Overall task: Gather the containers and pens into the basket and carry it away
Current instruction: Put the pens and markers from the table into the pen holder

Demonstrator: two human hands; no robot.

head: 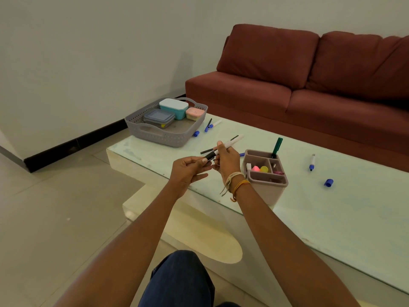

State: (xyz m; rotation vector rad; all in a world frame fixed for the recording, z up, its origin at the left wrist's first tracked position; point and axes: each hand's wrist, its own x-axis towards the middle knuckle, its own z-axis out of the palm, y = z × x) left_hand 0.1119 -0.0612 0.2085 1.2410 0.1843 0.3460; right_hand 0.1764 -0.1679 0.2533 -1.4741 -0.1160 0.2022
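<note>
Fingers (204, 161) of both hands pinch unlabelled marker (228, 144).

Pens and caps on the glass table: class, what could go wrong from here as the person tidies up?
1. Loose blue caps near the table edge may roll off or get left behind.
2. The uncapped blue marker could dry out or stain.
3. The pen holder sits by the near edge beside the right hand; an elbow could knock it.
</note>
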